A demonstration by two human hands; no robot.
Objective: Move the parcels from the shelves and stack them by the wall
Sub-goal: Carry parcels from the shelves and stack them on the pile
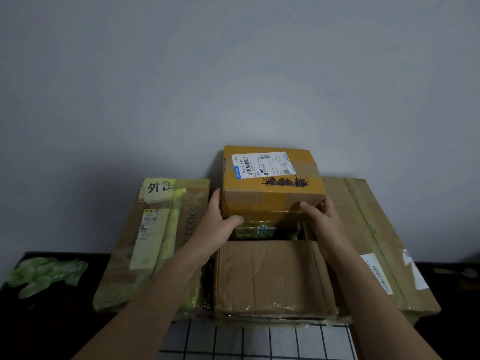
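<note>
- Head view: a yellow box (270, 183) stands against the grey wall (233, 74), taped shut, with a white shipping label and black scribble on top.
- The left hand (220, 224) has its grip on the box's near left corner, thumb on the near face and fingers up the side.
- The right hand (322, 214) has its grip curled round the near right corner.
- The box sits directly over a green-wrapped parcel (265, 229). Just near of that lies a creased brown box (272, 279), sealed with clear tape.
- A flat parcel (155, 242) with yellow tape lies just to the left, and a wide cardboard sheet-like parcel (376, 242) lies just to the right.
- A crumpled green bag (44, 274) lies far left on a dark surface.
- A white checked cloth (259, 341) shows at the near edge.
</note>
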